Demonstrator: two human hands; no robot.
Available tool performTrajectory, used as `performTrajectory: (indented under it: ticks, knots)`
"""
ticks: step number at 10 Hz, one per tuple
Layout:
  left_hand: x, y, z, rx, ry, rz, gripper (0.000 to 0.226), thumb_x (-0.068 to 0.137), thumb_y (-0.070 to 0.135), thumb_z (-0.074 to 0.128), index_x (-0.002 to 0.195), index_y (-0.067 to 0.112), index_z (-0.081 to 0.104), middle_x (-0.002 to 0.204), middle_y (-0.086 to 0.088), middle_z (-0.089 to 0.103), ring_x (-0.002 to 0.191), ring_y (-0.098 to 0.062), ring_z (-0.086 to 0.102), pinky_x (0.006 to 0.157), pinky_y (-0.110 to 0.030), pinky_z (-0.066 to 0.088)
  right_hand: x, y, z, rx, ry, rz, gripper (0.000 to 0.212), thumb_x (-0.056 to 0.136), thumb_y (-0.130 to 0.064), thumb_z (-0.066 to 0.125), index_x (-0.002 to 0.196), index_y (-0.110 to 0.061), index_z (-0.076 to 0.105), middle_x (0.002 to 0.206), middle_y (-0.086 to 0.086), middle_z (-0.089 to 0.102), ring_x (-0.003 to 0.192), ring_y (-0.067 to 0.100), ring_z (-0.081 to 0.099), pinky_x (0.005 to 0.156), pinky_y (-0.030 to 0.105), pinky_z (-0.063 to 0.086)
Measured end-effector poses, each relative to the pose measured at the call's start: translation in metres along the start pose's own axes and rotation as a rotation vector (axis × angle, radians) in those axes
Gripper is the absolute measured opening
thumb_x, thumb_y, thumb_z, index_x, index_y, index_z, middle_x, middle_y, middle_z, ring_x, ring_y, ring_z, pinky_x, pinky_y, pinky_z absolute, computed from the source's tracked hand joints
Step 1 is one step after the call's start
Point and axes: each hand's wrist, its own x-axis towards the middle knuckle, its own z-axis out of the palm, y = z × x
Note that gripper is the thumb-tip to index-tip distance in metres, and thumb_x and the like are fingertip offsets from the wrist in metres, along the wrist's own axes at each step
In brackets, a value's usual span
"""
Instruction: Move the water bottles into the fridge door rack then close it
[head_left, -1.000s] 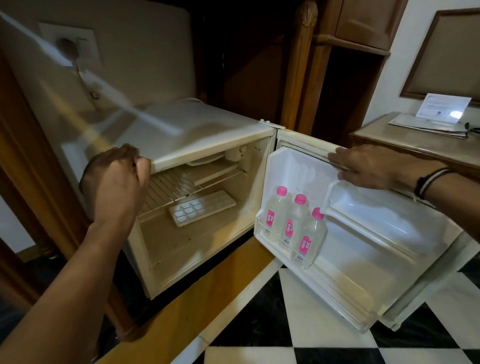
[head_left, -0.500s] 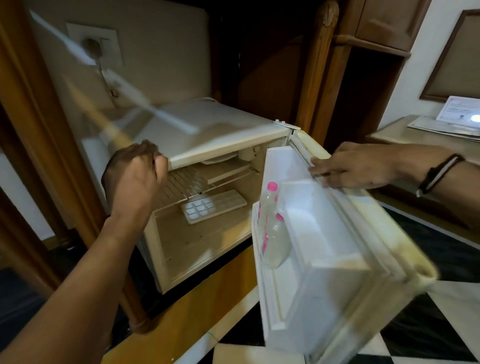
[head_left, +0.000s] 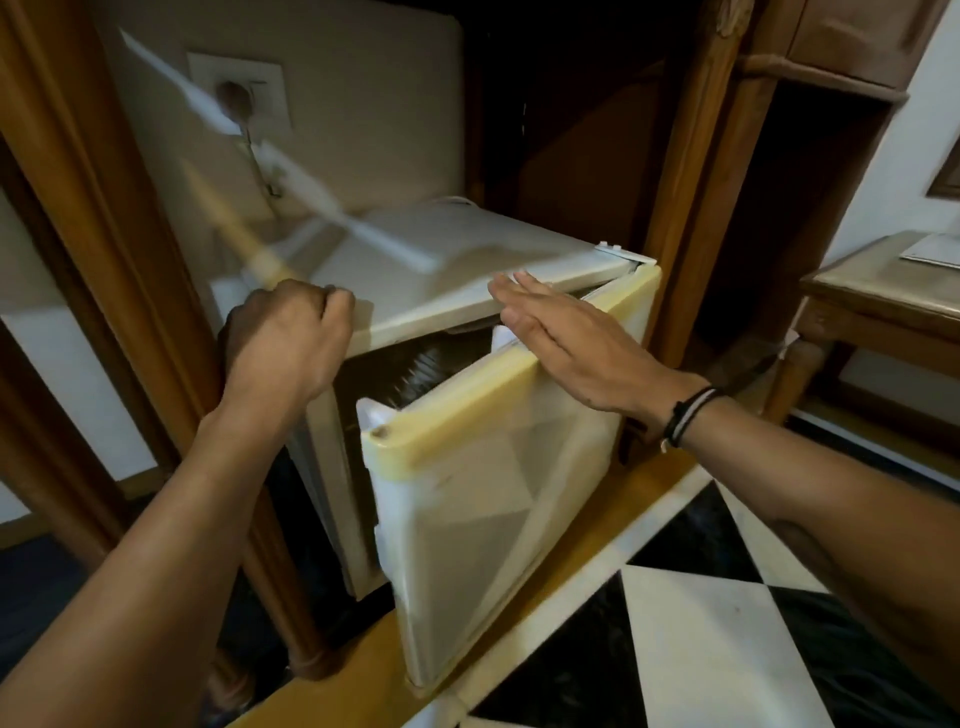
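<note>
Our left hand (head_left: 283, 345) kept a closed grip on the mini fridge (head_left: 457, 280) top corner, our flat, open right hand (head_left: 566, 343) on the half-shut door (head_left: 498, 499).

a furnished room: mini fridge (head_left: 467, 270) in wooden cabinet (head_left: 691, 171).

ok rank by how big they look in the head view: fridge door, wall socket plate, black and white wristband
1. fridge door, though it sits nearest the camera
2. wall socket plate
3. black and white wristband
</note>
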Motion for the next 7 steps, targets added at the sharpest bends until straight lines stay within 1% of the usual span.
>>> performTrajectory:
  ticks: [1,2,3,4,5,6,7]
  knots:
    - [0.010,0.000,-0.006,-0.067,-0.084,-0.104,0.049,0.114,0.041,0.041,0.099,0.007,0.073,0.094,-0.020,0.068,0.077,-0.033,0.059,0.064,-0.037,0.040,0.018,-0.005,0.013,-0.018,0.064,-0.026,0.061,0.107,-0.050,0.020,0.158,-0.018,0.031,0.166,-0.002,0.028,0.155,0.007,0.016,0.125,0.028,0.015]
    - [0.004,0.001,-0.012,-0.103,-0.219,-0.128,0.044,0.117,0.045,0.038,0.104,0.016,0.068,0.099,-0.009,0.067,0.080,-0.025,0.058,0.065,-0.035,0.037,0.042,-0.013,0.039,-0.099,0.239,-0.010,0.056,0.109,-0.043,0.022,0.150,-0.013,0.047,0.159,0.005,0.043,0.150,0.015,0.033,0.122,0.028,0.024]
    - [-0.003,0.009,-0.004,0.010,-0.196,-0.049,0.035,0.115,0.054,0.031,0.107,0.033,0.057,0.094,0.007,0.057,0.081,-0.018,0.058,0.068,-0.033,0.043,0.058,-0.010,0.053,-0.174,0.431,-0.024,0.049,0.109,-0.033,0.026,0.132,-0.012,0.063,0.143,0.008,0.061,0.138,0.021,0.052,0.114,0.036,0.041]
    - [-0.010,0.017,0.017,0.173,-0.032,0.148,0.062,0.111,0.061,0.008,0.120,0.023,0.056,0.096,-0.003,0.064,0.077,-0.025,0.068,0.068,-0.043,0.061,0.066,-0.005,0.074,-0.196,0.582,0.009,0.044,0.109,-0.029,0.029,0.121,-0.014,0.069,0.131,0.005,0.069,0.125,0.018,0.061,0.105,0.034,0.043]
    - [-0.007,0.023,0.023,0.157,-0.136,0.053,0.071,0.114,0.058,0.009,0.147,0.015,0.055,0.127,-0.021,0.073,0.109,-0.040,0.078,0.090,-0.056,0.066,0.070,-0.004,0.066,-0.166,0.514,0.064,0.045,0.109,-0.031,0.028,0.129,-0.014,0.064,0.137,0.004,0.065,0.131,0.018,0.055,0.110,0.035,0.039]
    - [0.009,0.049,-0.016,0.201,-0.471,-0.199,0.072,0.114,0.045,0.019,0.176,0.008,0.028,0.182,-0.019,0.028,0.170,-0.037,0.030,0.138,-0.053,0.027,0.070,-0.033,0.005,-0.126,-0.032,0.197,0.058,0.109,-0.043,0.024,0.154,-0.010,0.038,0.162,0.009,0.037,0.153,0.022,0.027,0.124,0.039,0.020]
    - [0.020,0.089,-0.071,0.264,-0.739,-0.214,0.072,0.119,0.044,0.020,0.179,0.006,0.006,0.188,-0.015,0.000,0.176,-0.030,0.004,0.143,-0.046,0.009,0.066,-0.065,-0.065,-0.031,-0.410,0.269,0.077,0.105,-0.055,0.025,0.161,-0.006,0.009,0.170,0.012,0.010,0.158,0.023,0.002,0.128,0.039,0.006]
